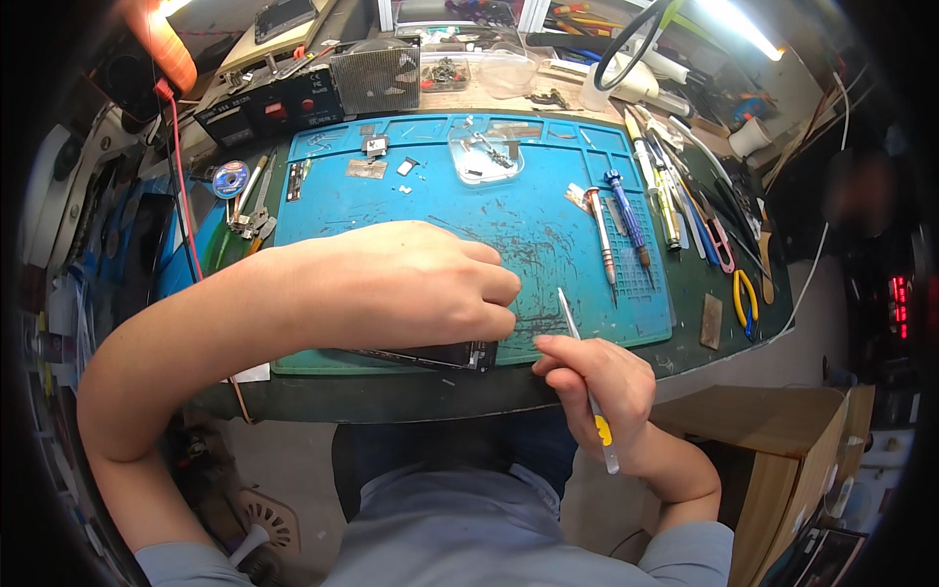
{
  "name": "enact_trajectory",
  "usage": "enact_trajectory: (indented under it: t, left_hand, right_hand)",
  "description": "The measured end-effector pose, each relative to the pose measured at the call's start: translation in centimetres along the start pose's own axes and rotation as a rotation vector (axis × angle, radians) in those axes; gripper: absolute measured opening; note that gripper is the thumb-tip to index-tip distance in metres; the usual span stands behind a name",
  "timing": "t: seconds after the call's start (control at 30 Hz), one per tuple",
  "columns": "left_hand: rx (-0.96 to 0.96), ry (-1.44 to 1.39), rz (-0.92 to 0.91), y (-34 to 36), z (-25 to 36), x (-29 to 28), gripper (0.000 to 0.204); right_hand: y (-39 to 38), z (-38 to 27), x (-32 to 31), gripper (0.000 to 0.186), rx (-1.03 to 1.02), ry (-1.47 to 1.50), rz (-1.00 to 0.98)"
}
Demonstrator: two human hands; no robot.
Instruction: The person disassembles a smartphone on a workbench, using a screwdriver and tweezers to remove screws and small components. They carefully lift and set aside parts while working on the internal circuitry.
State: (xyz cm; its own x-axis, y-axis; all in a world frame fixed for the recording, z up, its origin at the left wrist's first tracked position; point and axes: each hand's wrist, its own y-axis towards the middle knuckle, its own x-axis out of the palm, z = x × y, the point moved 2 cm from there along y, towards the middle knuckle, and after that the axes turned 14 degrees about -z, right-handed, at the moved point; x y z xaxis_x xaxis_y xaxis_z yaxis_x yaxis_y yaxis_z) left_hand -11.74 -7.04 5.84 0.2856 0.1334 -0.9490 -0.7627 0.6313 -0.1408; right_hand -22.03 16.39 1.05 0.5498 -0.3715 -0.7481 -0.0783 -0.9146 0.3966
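My left hand (440,284) reaches across the mat from the left, its back up and its fingers curled. Its fingertips are hidden, so what they hold, if anything, does not show. Beneath it a flat black device frame (460,354), like an opened phone, lies at the mat's near edge, mostly covered by the hand and forearm. My right hand (611,386) is closed around a slim silver pointed tool (570,315) with a yellow patch near its rear end. The tool's tip points away from me over the blue mat (391,210), to the right of the frame.
A clear dish (486,157) with small parts stands at the mat's back. Screwdrivers (629,225) lie on its right side, near yellow-handled pliers (745,301). A solder spool (231,180) and a red cable (181,196) are at left. A fan unit (377,76) stands behind.
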Motion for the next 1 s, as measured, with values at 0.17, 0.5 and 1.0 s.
enact_trajectory:
  t: [0.17,0.5,1.0]
  left_hand:
    - [-0.021,0.023,-0.009,0.2,-0.1,0.3,0.013]
    - [-0.001,0.028,0.013,0.4,-0.1,0.2,0.014]
    - [-0.34,-0.188,0.123,-3.4,2.0,-1.3,0.068]
  right_hand:
    - [1.2,-1.5,2.3,0.028,-0.003,0.047,0.083]
    - [1.9,-3.0,4.1,0.038,0.129,-0.004,0.132]
    - [1.7,-3.4,4.6,0.035,0.177,-0.005,0.188]
